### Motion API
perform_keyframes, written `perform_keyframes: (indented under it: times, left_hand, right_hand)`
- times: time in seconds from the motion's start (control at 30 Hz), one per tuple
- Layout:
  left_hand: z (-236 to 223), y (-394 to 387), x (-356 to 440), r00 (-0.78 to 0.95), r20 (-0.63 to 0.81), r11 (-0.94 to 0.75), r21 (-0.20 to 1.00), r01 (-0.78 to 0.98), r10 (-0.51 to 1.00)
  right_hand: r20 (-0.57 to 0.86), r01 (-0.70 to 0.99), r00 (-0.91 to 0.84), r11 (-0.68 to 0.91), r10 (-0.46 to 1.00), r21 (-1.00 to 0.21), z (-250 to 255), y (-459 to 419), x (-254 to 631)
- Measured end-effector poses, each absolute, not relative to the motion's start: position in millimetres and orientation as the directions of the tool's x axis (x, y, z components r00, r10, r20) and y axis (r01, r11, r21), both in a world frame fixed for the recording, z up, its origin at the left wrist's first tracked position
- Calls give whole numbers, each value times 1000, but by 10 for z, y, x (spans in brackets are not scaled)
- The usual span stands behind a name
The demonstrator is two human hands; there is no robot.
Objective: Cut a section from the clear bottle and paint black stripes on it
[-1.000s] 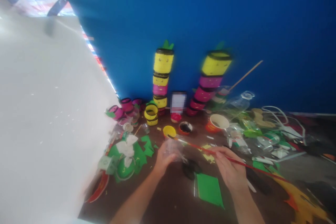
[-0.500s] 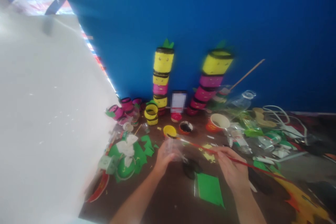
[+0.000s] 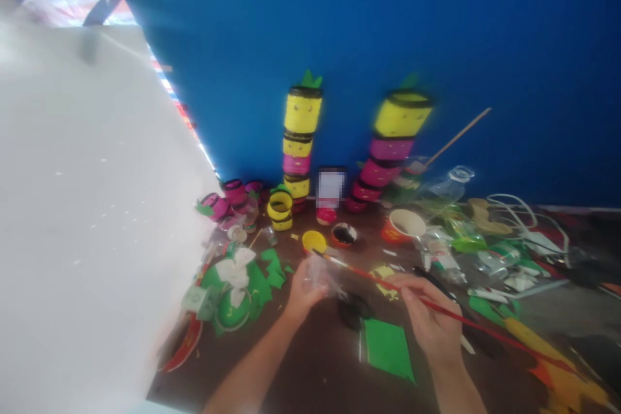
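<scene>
My left hand (image 3: 306, 291) is closed round a clear plastic piece (image 3: 317, 272), possibly part of a cut bottle; its shape is blurred. My right hand (image 3: 431, 314) grips a long paintbrush (image 3: 363, 273) with a red handle, which runs across to the left. The dark bristles are at the upper rim of the clear piece; whether they touch it I cannot tell. Just beyond them stand a cup of yellow paint (image 3: 314, 242) and a cup of dark paint (image 3: 344, 234). Below and between my hands lies a green sheet (image 3: 389, 349).
Two tall stacks of painted yellow and pink rings, one upright (image 3: 303, 113) and one leaning (image 3: 383, 149), stand against the blue wall (image 3: 242, 45). A paper cup (image 3: 405, 226), plastic bottles (image 3: 444, 259) and a white cable crowd the right. Green scraps (image 3: 272, 268) lie left.
My right hand has shifted very slightly with the paintbrush, and the brush tip is a little further left. My left hand stays almost still with the clear plastic piece.
</scene>
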State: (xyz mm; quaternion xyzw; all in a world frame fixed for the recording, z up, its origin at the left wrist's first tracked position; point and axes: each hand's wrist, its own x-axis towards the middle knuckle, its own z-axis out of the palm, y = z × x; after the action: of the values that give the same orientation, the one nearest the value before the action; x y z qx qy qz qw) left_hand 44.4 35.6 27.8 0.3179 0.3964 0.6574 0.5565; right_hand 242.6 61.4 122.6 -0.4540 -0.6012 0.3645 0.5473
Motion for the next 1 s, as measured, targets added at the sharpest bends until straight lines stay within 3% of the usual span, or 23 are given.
perform_keyframes:
  times: [0.23,0.77,1.0]
  left_hand:
    - [286,355,440,-183,-20,-68,885,-461,983]
    - [270,358,430,-186,0,-79,904,-420,982]
    - [294,348,436,-190,-16,-69,897,-436,982]
  right_hand:
    - [430,161,-44,431,902,-888,1223,596,2462]
    - [492,224,-80,496,867,-839,1272,584,2523]
    - [481,173,-41,480,876,-860,1234,564,2509]
